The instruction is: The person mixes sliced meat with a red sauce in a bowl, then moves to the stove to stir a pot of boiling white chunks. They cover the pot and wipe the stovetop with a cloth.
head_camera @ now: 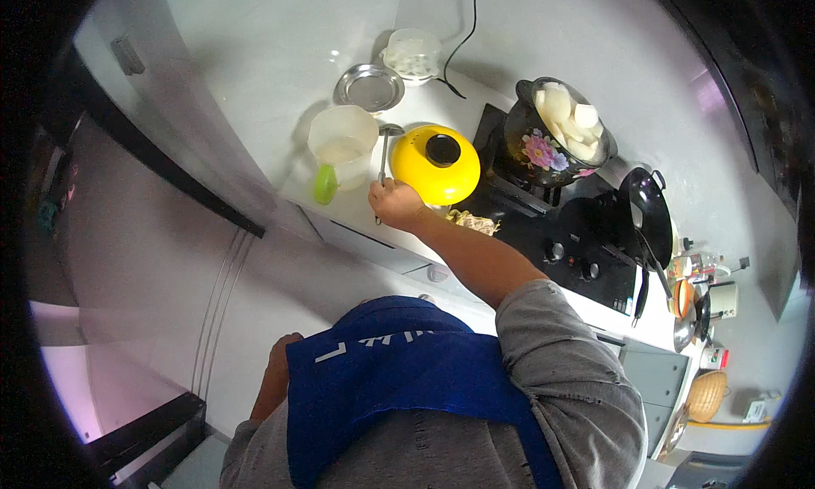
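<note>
My right hand (396,204) is closed around the handle of a metal ladle (384,151), whose bowl points away from me. Just right of it sits a domed yellow lid (407,165) with a black knob. To the left stands a translucent plastic jug (344,139) with a green handle. Pale, shredded-looking food (474,222) shows partly behind my forearm. My left hand (284,349) hangs low by the blue apron (407,374); its fingers are mostly hidden.
A black flowered pot (531,148) heaped with white chunks stands on the black gas hob (566,234). Beside it leans a black wok (649,215) with a spatula. A steel plate (370,89), a clear plastic container (412,53) and a black cable (468,37) are at the back.
</note>
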